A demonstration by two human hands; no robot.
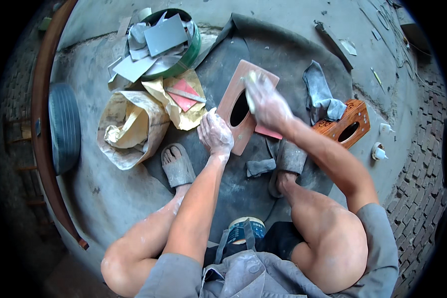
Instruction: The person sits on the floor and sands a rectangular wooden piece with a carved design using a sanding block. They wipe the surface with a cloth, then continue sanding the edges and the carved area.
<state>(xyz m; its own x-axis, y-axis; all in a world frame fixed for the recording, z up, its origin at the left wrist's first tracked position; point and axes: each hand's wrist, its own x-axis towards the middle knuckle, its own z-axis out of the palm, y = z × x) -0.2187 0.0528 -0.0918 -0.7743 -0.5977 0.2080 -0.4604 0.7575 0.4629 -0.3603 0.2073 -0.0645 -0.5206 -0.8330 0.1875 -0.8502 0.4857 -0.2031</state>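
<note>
Currently the wooden panel (236,111) with an oval opening lies tilted on the dark mat (283,54) between the person's feet. The left hand (215,133) grips its lower-left edge, fingers closed. The right hand (264,102) presses a small pale sanding pad (251,78) onto the top corner. Sanding appears underway; a second carved panel (350,126) waits at right, under a grey rag (322,97).
</note>
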